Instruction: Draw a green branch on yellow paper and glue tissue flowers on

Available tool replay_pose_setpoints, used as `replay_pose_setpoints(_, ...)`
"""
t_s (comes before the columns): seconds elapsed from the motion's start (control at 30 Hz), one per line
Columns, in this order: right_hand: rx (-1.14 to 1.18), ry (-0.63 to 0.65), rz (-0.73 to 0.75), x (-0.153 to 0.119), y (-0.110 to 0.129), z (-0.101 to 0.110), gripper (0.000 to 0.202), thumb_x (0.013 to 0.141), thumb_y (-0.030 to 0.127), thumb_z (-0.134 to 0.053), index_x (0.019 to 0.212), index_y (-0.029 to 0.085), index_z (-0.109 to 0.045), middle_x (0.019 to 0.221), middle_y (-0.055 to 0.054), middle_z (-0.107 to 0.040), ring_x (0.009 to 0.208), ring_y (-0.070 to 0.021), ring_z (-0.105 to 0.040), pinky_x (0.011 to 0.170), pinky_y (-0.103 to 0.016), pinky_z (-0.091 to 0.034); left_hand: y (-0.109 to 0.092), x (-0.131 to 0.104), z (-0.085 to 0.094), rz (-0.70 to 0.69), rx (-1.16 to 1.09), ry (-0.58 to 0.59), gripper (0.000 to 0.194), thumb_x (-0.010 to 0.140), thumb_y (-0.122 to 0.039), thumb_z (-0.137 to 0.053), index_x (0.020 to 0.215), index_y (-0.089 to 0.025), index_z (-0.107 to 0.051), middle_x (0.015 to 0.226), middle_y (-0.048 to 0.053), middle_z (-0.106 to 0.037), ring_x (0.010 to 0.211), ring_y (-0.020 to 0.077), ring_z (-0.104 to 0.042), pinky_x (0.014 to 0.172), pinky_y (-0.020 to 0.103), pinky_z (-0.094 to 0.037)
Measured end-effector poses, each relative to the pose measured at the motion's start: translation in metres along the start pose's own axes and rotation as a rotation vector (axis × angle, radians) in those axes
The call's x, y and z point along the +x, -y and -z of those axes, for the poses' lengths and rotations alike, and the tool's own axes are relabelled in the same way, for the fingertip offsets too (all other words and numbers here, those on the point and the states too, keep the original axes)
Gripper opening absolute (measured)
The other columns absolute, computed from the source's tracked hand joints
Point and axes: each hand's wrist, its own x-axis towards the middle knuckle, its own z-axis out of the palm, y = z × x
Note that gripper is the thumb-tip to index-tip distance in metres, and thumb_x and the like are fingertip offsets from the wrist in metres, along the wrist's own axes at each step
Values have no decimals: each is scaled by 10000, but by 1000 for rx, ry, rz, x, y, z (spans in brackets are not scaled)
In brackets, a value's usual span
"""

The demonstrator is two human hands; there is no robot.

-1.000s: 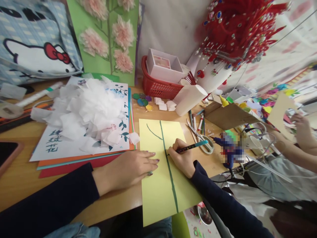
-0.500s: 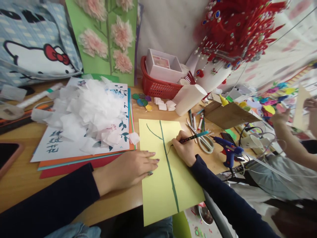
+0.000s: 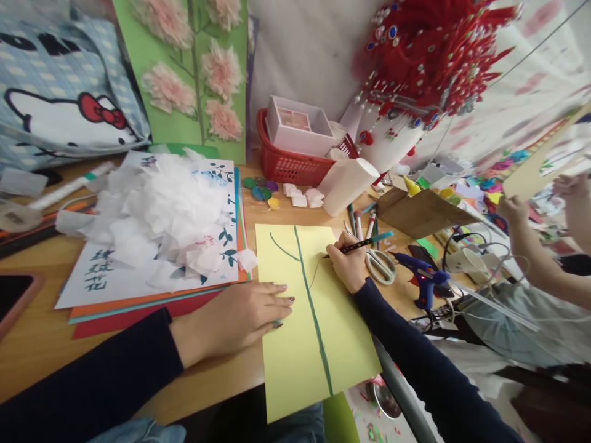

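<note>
Right hand (image 3: 348, 264): thumb and fingers pinched on a dark, dotted pen (image 3: 375, 239) with a teal end; the barrel slants up and to the right out of the grip, its tip pointing down to the left at the surface of a yellow sheet (image 3: 295, 351); whether the tip touches the paper cannot be determined. The sheet lies directly beneath this grip, its near end projecting past the edge of the wooden table (image 3: 212, 384); a green stem line (image 3: 315, 314) runs lengthwise to the left of the pen tip, with a curved branch (image 3: 281, 247) farther left; a thin dark line (image 3: 316, 275) leads from the stem up toward the tip.

Left hand (image 3: 231, 317): palm down, fingers extended and slightly parted, grasping nothing; the fingertips rest on the sheet's left edge, to the left of the pen grip.

Just right of the pen grip lie scissors (image 3: 382, 268); farther right, a blue glue gun (image 3: 423, 296) (its small red light is lit); beyond the grip, a white roll (image 3: 348, 186) and a red basket (image 3: 295, 171); beyond the left hand, a heap of white paper pieces (image 3: 159, 203) covers much of a printed sheet (image 3: 87, 289).
</note>
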Motion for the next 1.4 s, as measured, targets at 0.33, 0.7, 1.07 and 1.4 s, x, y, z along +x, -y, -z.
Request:
replay_pose_setpoints(0.33,33,70,-60,-16,7,1,232,604,211,-546,507,242,-338,481,71,-326,471,-109,-300,467,-275,-233,1,1,0,9,-17,1,292,1016,-158,-488,1250,-133,-662,1325,51,-670,1334,253,-540,1131,391,-437)
replay_pose_setpoints(0.7,-28,21,-16,-1,4,-2,262,612,216,-547,505,245,-310,493,66,-331,502,-125,-312,519,-285,-258,0,0,0,9,-23,18,311,1000,-136,-494,1268,-127,-653,1350,71,-652,1352,255,-522,1129,408,-440)
replay_pose_setpoints(1.07,-37,17,5,-3,3,-3,265,636,190,-543,525,243,-310,513,65,-326,515,-127,-313,531,-298,-259,0,1,2,9,-7,28,304,1006,-138,-491,1264,-132,-652,1359,54,-647,1357,253,-516,1143,389,-424)
replay_pose_setpoints(1.4,-20,56,-8,-7,5,-3,248,626,193,-539,527,244,-318,502,66,-323,503,-122,-311,504,-285,-244,0,1,1,36,-27,36,294,1019,-169,-494,1262,-156,-660,1364,42,-643,1362,242,-512,1153,384,-411)
